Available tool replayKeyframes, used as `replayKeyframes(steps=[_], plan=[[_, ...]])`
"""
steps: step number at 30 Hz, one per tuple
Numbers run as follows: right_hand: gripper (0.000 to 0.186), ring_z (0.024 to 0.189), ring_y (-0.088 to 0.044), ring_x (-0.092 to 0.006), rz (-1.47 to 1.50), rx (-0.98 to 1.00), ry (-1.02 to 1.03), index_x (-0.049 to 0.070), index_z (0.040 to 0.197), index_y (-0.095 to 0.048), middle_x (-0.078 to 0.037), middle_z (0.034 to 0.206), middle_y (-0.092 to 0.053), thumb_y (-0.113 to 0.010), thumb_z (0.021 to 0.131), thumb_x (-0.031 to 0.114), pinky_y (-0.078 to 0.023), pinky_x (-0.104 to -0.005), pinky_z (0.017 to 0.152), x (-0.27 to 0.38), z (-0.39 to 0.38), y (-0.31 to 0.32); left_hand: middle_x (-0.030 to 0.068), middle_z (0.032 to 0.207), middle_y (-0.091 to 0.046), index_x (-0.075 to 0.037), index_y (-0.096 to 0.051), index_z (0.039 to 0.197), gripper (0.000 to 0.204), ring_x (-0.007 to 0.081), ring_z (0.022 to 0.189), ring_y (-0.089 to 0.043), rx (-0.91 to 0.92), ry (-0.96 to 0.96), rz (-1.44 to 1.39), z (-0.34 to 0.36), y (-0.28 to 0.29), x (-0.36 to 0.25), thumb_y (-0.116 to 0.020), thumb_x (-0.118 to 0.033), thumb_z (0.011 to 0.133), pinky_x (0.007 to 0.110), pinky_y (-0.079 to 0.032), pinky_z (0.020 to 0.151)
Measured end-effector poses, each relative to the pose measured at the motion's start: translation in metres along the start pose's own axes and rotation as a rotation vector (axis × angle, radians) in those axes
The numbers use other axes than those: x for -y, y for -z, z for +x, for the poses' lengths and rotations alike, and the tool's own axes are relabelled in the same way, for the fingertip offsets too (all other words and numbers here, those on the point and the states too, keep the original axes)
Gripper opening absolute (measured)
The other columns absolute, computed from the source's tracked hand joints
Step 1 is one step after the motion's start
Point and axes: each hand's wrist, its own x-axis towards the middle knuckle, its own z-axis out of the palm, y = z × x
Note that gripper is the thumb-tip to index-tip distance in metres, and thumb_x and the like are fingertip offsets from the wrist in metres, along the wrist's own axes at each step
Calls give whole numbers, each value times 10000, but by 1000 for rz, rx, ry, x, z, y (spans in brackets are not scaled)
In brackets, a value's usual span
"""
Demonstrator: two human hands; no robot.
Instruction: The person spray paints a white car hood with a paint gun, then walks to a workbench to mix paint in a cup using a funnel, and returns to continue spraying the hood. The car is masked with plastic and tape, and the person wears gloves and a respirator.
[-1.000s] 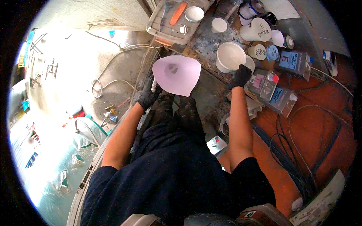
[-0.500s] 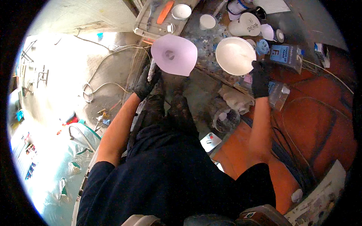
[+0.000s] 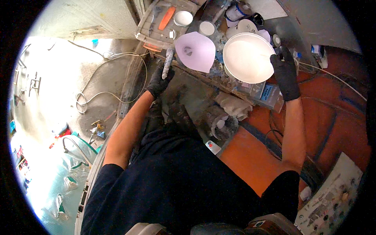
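Note:
My left hand (image 3: 158, 82) is gloved in black and closed on a stained, pale cylindrical handle (image 3: 168, 62). Just right of the handle's top is a pale pink cone-shaped paper funnel (image 3: 201, 55) with a small dark centre; what supports it is hidden. My right hand (image 3: 284, 74), also gloved, is closed at the right rim of a wide white tub (image 3: 246, 58) of creamy liquid, with a thin pale stick across that side. The tub is tilted slightly over the cluttered bench (image 3: 215, 78), close beside the funnel.
A plastic lid or tray (image 3: 150, 25) at the back holds an orange tool and a white cup (image 3: 183, 18). Containers (image 3: 239, 11) crowd the back right. Cables cross the red-brown surface (image 3: 325, 117) at right. A loose hose (image 3: 94, 96) lies on the left floor.
Both hands have moved farther forward. The funnel has risen in view and shifted right, nearer the tub. My right hand and the tub have moved up and right, the tub now appearing larger.

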Motion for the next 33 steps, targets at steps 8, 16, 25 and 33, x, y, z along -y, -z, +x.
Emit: replayKeyframes(steps=[8,16,25,33], plan=[[603,1033,-551,-322,-316,128,52,-70,1335,-383,-227,1149,-555,-572,836,212,-425,-394,932,27,11,1,181,976,-604,-38,-527,1100,310,324,907,-597,-8,-67,146,4,-7,-15,-632,-205,861,402,-467,792],[664,1204,-487,-378,-450,155,203,-90,1378,-286,-302,1312,-458,-560,855,215,-387,-400,1012,47,14,1,195,989,-596,-10,-514,1114,331,327,915,-593,-21,-50,152,-3,-7,-22,-631,-173,850,404,-468,792],[592,1292,-405,-360,-497,180,119,-82,1358,-349,-286,1373,-413,-555,890,214,-322,-381,1067,67,19,3,214,1012,-612,-4,-504,1153,387,357,944,-601,30,-63,162,-1,-4,-20,-629,-214,852,417,-471,814],[586,1287,-417,-344,-564,155,224,-80,1354,-365,-279,1380,-410,-562,889,217,-338,-378,1061,65,24,11,202,985,-616,-7,-510,1133,375,327,908,-608,-11,8,111,-6,-4,-11,-646,-214,852,397,-478,795]])
